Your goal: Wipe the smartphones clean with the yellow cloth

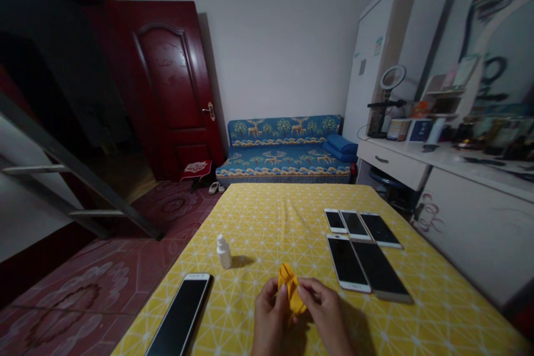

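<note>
Over the desk [258,222] at six o'clock, left hand [269,307] and right hand [326,305] pinch a crumpled yellow cloth [294,293] between their fingers [307,284], seemingly light, soft and limp, best gripped by its edges!

Two bare hands met just apart at low center, wrists rising from the bottom edge. The left hand [269,306] stood with its thumb pointing upward and fingers curled; the right hand [324,303] angled inward, its thumb and fingers drawn into a pinch.
</note>
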The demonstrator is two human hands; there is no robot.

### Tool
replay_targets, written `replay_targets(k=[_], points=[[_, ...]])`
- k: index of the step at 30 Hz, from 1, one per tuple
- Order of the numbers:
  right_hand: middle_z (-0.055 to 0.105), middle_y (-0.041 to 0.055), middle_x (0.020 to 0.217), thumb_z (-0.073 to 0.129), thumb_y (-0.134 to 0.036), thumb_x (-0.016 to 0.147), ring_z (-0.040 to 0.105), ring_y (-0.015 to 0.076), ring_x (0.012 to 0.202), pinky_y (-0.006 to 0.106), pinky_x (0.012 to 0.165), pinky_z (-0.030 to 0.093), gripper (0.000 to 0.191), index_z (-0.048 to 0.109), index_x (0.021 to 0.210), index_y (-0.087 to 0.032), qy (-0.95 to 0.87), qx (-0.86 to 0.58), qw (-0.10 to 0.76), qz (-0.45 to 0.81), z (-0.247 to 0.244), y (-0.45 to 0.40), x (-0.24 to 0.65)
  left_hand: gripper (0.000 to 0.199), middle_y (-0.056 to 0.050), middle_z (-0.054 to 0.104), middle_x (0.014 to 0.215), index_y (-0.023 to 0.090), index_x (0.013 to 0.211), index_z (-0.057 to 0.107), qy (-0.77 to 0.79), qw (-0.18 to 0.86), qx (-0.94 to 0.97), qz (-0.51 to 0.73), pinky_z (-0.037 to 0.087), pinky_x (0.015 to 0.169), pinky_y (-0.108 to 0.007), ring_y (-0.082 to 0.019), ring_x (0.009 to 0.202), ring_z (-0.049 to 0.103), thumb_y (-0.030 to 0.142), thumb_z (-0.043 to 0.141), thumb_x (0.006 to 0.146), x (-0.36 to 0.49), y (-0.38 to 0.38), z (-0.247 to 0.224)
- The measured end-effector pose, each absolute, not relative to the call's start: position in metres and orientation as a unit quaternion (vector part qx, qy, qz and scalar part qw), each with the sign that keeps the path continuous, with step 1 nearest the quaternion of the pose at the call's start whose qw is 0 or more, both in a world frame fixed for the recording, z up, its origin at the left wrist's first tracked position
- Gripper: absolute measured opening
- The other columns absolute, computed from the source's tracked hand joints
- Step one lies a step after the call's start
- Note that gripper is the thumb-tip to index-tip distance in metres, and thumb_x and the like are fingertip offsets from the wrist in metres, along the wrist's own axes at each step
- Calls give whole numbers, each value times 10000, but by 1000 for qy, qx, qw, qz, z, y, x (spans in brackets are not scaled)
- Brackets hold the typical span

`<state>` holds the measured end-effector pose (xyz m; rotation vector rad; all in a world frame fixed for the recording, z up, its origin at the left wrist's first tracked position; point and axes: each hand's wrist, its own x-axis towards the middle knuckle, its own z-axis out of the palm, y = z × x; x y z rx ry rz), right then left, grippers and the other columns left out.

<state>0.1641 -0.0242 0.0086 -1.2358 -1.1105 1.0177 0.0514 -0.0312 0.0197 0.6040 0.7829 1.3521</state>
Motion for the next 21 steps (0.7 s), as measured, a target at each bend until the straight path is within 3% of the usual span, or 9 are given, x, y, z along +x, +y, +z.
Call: replay_targets(k=[7, 11, 16, 21], points=[[760, 18, 797, 672, -466, 721, 716, 253, 780, 349, 741, 577, 184, 730, 743, -293, -483, -509, 564, 436, -2, -34, 169, 481, -38, 643, 705, 153, 807, 659, 321, 656, 360, 580, 475, 625, -262, -165, 652, 604, 365, 942, 481, 58, -29, 16], [744, 29, 801, 708, -517, 703, 695, 255, 772, 334, 697, 561, 262, 732, 787, -270, -461, -507, 573, 450, -2, -36, 174, 401, -54, 673, 739, 142, 797, 706, 377, 613, 374, 585, 483, 646, -254, -170, 686, 613, 361, 914, 534, 49, -24, 21], [739, 55, 891, 692, -546, 749, 691, 278, 832, 344, 697, 559, 334, 719, 874, -238, -419, -502, 581, 485, -5, -36, 179, 410, -88, 711, 820, 117, 879, 727, 368, 636, 377, 565, 494, 662, -277, -192, 714, 640, 416, 858, 632, 40, -18, 16], [735, 32, 923, 617, -558, 811, 687, 266, 882, 335, 758, 555, 313, 676, 896, -263, -427, -517, 585, 456, 4, -42, 179, 426, -5, 612, 611, 117, 792, 699, 382, 620, 391, 563, 442, 565, -227, -114, 541, 536, 478, 853, 626, 44, -19, 12]])
